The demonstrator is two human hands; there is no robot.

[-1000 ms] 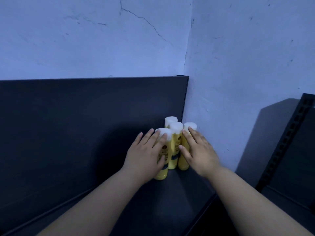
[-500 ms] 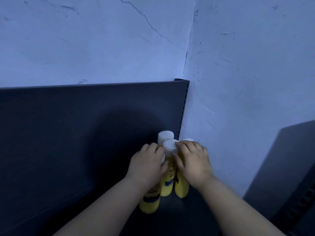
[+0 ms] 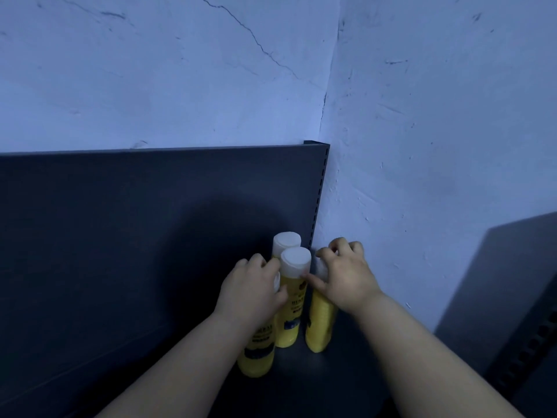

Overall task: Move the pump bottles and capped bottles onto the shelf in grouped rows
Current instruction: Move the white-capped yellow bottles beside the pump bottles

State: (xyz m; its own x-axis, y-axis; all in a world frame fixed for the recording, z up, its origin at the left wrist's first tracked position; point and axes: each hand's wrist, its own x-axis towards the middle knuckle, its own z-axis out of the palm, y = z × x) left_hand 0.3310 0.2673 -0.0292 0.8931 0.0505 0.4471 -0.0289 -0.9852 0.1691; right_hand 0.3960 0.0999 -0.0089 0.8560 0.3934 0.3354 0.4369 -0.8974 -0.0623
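Left hand: curled over the top of white-capped yellow cylindrical plastic bottle
Right hand: grips the top of neighbouring yellow bottle
Shelf: dark, matte metal

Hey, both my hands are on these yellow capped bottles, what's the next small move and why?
Probably slide the front-left bottle back with your left hand, level with the right bottle your right hand holds: it stands nearer you than the rest, breaking the row.

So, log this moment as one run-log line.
left hand: grips front-left bottle by cap | right hand: grips right bottle by cap | four yellow capped bottles upright in shelf corner
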